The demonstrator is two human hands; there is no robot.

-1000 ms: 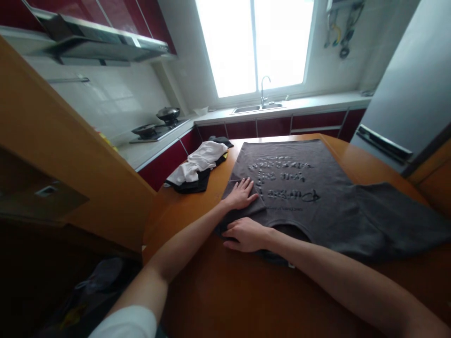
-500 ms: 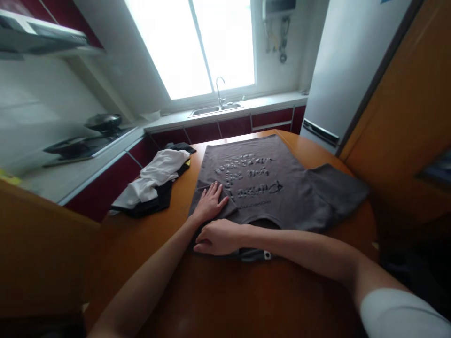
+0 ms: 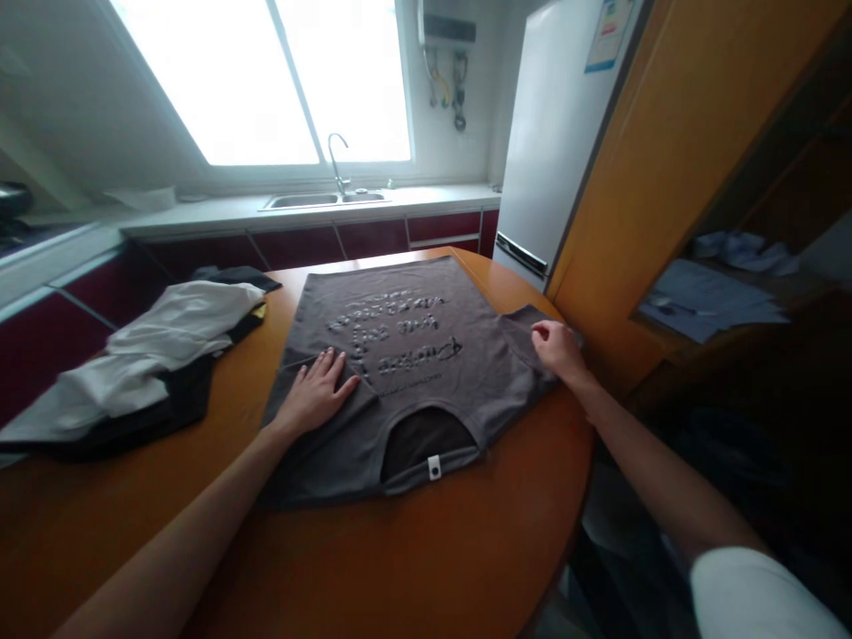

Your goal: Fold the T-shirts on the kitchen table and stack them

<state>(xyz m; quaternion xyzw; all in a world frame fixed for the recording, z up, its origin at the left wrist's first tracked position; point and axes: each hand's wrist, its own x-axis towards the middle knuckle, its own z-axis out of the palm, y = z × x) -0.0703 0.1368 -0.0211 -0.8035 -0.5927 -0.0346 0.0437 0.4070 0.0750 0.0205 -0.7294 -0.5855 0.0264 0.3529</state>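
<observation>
A dark grey T-shirt (image 3: pixel 399 364) with shiny dark lettering lies spread out, its neckline and small white tag towards me. The sleeve on the left is folded inward over the body. My left hand (image 3: pixel 318 390) rests flat on that folded part, fingers stretched out. At the shirt's other side, my right hand (image 3: pixel 557 348) is closed over the right sleeve (image 3: pixel 516 328), with its fingers curled in on the cloth. The fingertips are partly hidden, as is the cloth under the palm.
The shirt lies on a rounded wooden table (image 3: pixel 399 559). A pile of white and black clothes (image 3: pixel 160 355) is at its left. Beyond it are a counter with a sink (image 3: pixel 306 201) and a fridge (image 3: pixel 552 133). Papers (image 3: pixel 706 293) lie on a shelf at the right.
My right hand has moved from the shirt's left side, beside my left hand, across to the right sleeve. My left hand stays on the shirt. The view has turned right.
</observation>
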